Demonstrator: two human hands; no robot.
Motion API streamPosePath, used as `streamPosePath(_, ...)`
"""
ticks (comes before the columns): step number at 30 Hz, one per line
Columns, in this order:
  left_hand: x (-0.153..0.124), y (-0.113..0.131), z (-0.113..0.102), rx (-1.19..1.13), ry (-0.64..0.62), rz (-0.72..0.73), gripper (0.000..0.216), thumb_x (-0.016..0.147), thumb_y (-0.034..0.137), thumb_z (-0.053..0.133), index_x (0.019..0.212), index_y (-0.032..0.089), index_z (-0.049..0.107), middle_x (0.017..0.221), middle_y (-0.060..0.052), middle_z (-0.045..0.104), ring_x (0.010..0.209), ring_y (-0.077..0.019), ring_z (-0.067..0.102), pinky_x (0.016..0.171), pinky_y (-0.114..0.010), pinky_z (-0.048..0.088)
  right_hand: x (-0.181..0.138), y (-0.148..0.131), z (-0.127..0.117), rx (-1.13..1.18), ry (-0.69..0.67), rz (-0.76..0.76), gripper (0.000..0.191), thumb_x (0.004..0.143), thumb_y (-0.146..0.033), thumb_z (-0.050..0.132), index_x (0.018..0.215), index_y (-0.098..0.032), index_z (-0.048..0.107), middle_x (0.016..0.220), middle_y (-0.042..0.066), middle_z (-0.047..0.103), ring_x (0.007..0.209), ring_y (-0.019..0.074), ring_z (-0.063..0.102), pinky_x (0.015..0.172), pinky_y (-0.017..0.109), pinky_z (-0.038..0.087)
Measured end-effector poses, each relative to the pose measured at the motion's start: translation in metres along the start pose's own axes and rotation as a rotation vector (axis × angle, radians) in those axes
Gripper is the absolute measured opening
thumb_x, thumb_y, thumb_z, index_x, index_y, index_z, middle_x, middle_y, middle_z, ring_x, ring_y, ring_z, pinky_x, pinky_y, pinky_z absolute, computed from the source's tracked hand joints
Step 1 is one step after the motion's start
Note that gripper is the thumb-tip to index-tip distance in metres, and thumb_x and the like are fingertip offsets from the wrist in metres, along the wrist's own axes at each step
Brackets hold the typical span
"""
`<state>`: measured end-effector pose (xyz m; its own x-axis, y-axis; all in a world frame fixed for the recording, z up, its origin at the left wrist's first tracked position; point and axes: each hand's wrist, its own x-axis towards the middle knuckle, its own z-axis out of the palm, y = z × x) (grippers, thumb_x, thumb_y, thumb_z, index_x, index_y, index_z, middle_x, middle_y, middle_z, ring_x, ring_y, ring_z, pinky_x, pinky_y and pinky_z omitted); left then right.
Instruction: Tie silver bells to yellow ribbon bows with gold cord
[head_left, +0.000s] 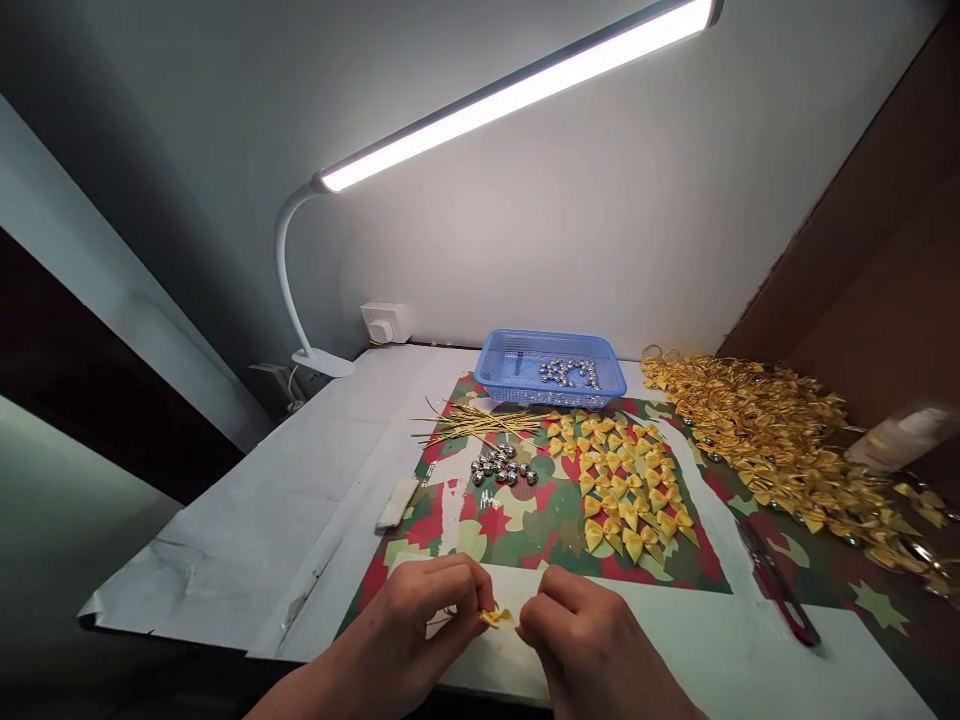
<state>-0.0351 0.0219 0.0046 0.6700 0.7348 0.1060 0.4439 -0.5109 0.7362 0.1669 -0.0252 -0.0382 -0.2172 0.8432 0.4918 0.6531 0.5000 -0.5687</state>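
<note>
Near the front edge of the table, my left hand point(431, 615) pinches a small yellow ribbon bow point(496, 618) between thumb and forefinger. A thin loop of cord shows beside those fingers. Just right of the bow, my right hand point(581, 630) has its fingertips pressed together; whatever they hold is too small or hidden to make out. Beyond my hands lie several silver jingle bells point(499, 468), a bundle of gold cords point(480, 422) and rows of yellow bows point(619, 485) on a camouflage-patterned sheet point(540, 535).
A blue basket point(491, 385) with silver bells stands at the back. To the right are a heap of gold-corded bows point(757, 430), red-handled scissors point(784, 590) and a bottle point(900, 438). At left lie a small white block point(397, 502) and a clip lamp's base point(324, 362).
</note>
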Motion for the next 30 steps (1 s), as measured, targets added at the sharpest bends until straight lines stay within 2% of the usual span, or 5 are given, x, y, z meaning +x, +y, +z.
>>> streamPosePath(5, -0.001, 0.001, -0.008, 0.035, 0.003, -0.037, 0.022, 0.093, 0.012, 0.045, 0.075, 0.024, 0.046, 0.076, 0.000, 0.063, 0.064, -0.0156, 0.053, 0.062, -0.026, 0.039, -0.003, 0.011, -0.014, -0.101, -0.026, -0.004, 0.024, 0.056, 0.001, 0.054, 0.064, -0.021, 0.049, 0.067, -0.002, 0.050, 0.054, 0.0126, 0.047, 0.051, 0.026, 0.028)
streamPosePath(9, -0.005, 0.002, -0.020, 0.035, 0.012, -0.087, 0.025, 0.095, 0.015, 0.045, 0.072, 0.024, 0.042, 0.077, 0.000, 0.064, 0.067, -0.0154, 0.054, 0.062, -0.025, 0.039, -0.010, 0.028, -0.040, -0.224, -0.158, 0.091, 0.026, 0.080, 0.002, 0.045, 0.075, -0.021, 0.056, 0.076, 0.001, 0.058, 0.064, 0.0154, 0.060, 0.060, 0.025, 0.040)
streamPosePath(13, -0.005, 0.003, -0.022, 0.015, 0.002, -0.112, 0.027, 0.093, 0.015, 0.047, 0.069, 0.025, 0.038, 0.079, 0.001, 0.064, 0.066, -0.0147, 0.053, 0.061, -0.025, 0.038, -0.016, 0.035, -0.051, -0.248, -0.139, 0.100, 0.031, 0.095, -0.006, 0.036, 0.076, -0.021, 0.056, 0.078, 0.003, 0.058, 0.065, 0.0166, 0.060, 0.061, 0.027, 0.043)
streamPosePath(25, -0.009, 0.007, -0.035, -0.084, 0.120, -0.235, 0.030, 0.094, 0.024, 0.053, 0.066, 0.023, 0.045, 0.076, 0.000, 0.062, 0.064, -0.0157, 0.045, 0.056, -0.028, 0.034, -0.044, 0.071, -0.100, -0.394, 0.141, 0.156, 0.040, 0.108, -0.036, 0.036, 0.081, -0.024, 0.064, 0.077, 0.000, 0.065, 0.065, 0.0145, 0.065, 0.063, 0.024, 0.046)
streamPosePath(30, 0.007, 0.013, -0.027, -0.212, 0.191, -0.264, 0.030, 0.094, 0.029, 0.060, 0.066, 0.023, 0.050, 0.074, 0.001, 0.060, 0.066, -0.0164, 0.049, 0.058, -0.027, 0.040, -0.049, 0.060, -0.127, -0.214, 0.041, 0.328, 0.032, 0.101, -0.043, 0.052, 0.081, -0.028, 0.072, 0.078, -0.003, 0.070, 0.067, 0.0126, 0.069, 0.064, 0.017, 0.052)
